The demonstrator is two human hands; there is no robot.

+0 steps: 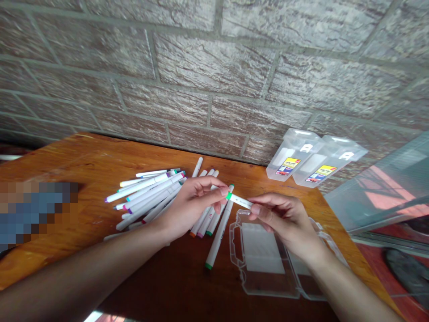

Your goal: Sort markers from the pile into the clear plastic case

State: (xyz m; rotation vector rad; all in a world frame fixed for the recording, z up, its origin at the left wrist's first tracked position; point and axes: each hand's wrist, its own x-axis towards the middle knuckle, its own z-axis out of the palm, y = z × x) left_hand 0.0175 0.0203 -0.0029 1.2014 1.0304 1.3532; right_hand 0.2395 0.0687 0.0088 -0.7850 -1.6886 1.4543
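Observation:
Between my two hands, above the table, is a white marker with a green end. My left hand pinches it near the green end; my right hand grips its other end. Just below, a white marker with green ends lies apart, beside a small row of markers partly covered by my left hand. Farther left is a loose pile of white markers with coloured ends. Under my right hand lies an open clear plastic case, partly hidden by the hand and forearm.
Two clear plastic containers with yellow and blue labels stand at the back right of the wooden table. A stone-block wall rises behind it. A blurred-out item is at the left, and a glass panel at the right.

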